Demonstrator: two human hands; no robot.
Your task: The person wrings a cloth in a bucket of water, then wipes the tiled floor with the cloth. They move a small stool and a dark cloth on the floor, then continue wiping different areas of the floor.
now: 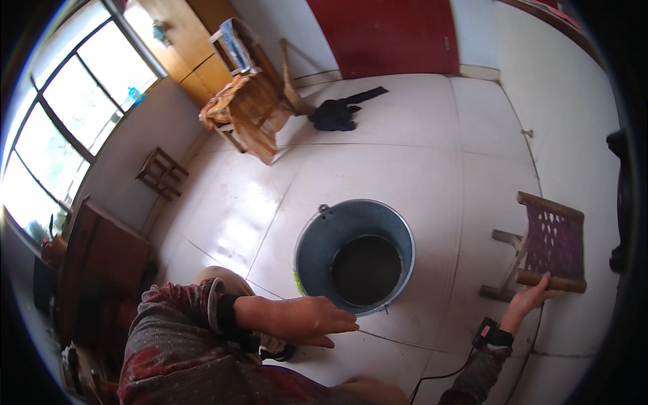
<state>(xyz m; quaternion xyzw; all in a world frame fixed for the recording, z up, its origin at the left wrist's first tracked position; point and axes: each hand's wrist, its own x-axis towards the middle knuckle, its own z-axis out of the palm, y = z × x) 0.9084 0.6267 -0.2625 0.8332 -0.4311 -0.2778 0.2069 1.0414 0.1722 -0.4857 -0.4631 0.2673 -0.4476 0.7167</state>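
A metal bucket [311, 251] stands on the floor in front of me, with a dark, still-looking liquid [366, 271] at its bottom. My left hand [312, 320], its fingers stretched out and holding nothing, is by the bucket's near rim. Whether it touches the rim I cannot tell. To the right, my right hand [528, 299] grips the near wooden bar of a folding stool [555, 244] with a purple woven seat. The stool looks tilted beside the white wall, its wooden legs pointing left. Both wrists wear black bands, and a cable runs from near the right one.
A wooden chair [246, 111] draped with orange cloth stands at the back left, beside a black cloth [334, 115] on the floor. A small wooden stool [162, 173] sits under the window. A brown desk [101, 250] is at the left, a red door [388, 37] at the back.
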